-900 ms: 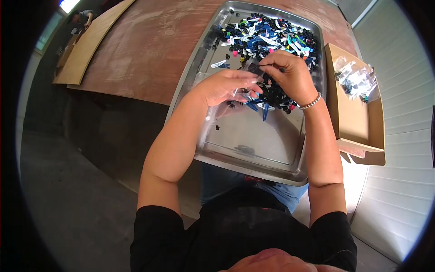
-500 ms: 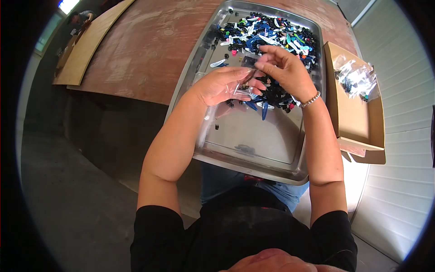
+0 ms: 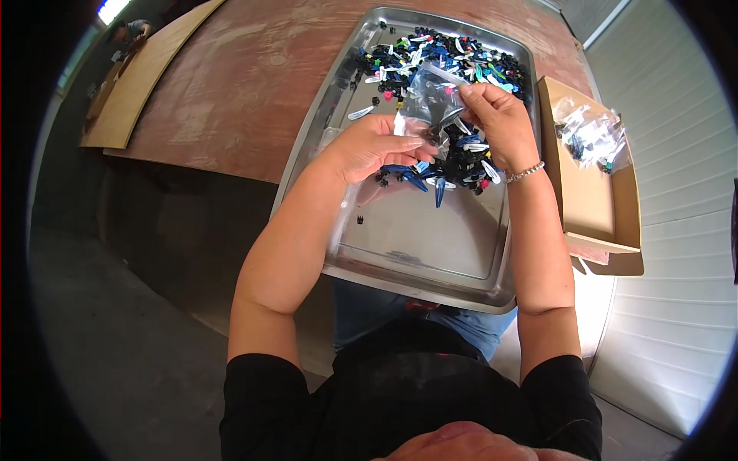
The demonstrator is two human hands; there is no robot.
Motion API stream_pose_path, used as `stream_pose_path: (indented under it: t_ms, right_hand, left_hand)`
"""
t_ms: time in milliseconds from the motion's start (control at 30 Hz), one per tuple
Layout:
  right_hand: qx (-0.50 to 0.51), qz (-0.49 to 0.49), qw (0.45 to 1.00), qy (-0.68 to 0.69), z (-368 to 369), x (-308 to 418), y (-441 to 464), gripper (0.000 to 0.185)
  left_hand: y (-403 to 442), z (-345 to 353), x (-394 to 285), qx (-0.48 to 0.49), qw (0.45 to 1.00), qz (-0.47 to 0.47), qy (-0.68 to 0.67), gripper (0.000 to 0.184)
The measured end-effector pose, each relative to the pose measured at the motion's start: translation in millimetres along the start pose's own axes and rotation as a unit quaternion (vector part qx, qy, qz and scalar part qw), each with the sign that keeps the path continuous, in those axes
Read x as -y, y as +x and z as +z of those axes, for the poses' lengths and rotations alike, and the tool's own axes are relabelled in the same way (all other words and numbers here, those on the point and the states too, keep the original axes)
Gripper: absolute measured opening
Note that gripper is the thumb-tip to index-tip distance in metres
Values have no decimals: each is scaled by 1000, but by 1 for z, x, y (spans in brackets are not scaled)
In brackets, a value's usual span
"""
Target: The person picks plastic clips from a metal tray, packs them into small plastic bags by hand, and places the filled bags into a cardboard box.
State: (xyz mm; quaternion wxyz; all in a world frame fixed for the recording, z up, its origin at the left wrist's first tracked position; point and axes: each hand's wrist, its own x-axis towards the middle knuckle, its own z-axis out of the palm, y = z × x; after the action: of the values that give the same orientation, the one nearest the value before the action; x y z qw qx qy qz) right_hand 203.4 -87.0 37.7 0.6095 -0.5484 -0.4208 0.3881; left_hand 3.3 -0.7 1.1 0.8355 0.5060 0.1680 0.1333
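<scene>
A clear plastic bag (image 3: pixel 430 96) is stretched between my hands above a metal tray (image 3: pixel 304 173). My left hand (image 3: pixel 373 146) pinches its lower left side, fingers closed. My right hand (image 3: pixel 496 119) grips the upper right edge between thumb and fingers. Dark bits show at the bag's lower end; I cannot tell whether they are inside or behind it. Beneath and beyond the bag lies a heap of hair clips (image 3: pixel 465 165), mostly black claw clips with blue and white snap clips among them. One small black claw clip (image 3: pixel 360 220) lies apart on the tray floor.
Right of the tray stands an open cardboard box (image 3: pixel 596 207) holding filled clear bags (image 3: pixel 592 138). The tray rests on a reddish-brown tabletop (image 3: pixel 231 92). A curved wooden board (image 3: pixel 146 84) is at the left, with another person (image 3: pixel 134 32) behind it. A white ribbed wall (image 3: pixel 676 192) borders the right.
The bag has come up and spread out between my hands. My right hand has moved slightly down and right and now grips its edge. The view has shifted slightly.
</scene>
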Motion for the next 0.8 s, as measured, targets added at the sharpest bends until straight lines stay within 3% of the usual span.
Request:
stream_pose_path:
  t_ms: [133,200,333,400,433,467,533,733,800]
  right_hand:
    - [-6,0,1000,-4,0,-1,0,15]
    - [-24,-58,971,-232,-4,-5,3,18]
    - [64,-135,957,-248,21,15,-10,21]
    - [-8,-97,951,-294,22,12,-2,22]
    - [-29,-98,916,-387,19,16,-3,22]
    - [-28,-100,916,-387,14,12,-1,22]
    - [-4,-60,986,-157,8,0,1,23]
    - [-23,-19,996,-81,3,3,0,29]
    - [18,9,997,-70,1,2,0,24]
  left_hand:
    - [0,2,1,-19,999,19,29,36]
    - [0,3,1,-24,999,23,32,35]
    - [1,8,2,-13,997,-25,70,33]
    - [1,10,4,1,995,-42,93,33]
    - [1,10,3,-7,995,-42,94,32]
    - [1,10,2,-15,994,-42,95,32]
    - [2,6,1,-18,995,-41,92,32]
    - [1,10,0,-33,996,-30,81,33]
    - [1,8,2,-32,996,-21,75,34]
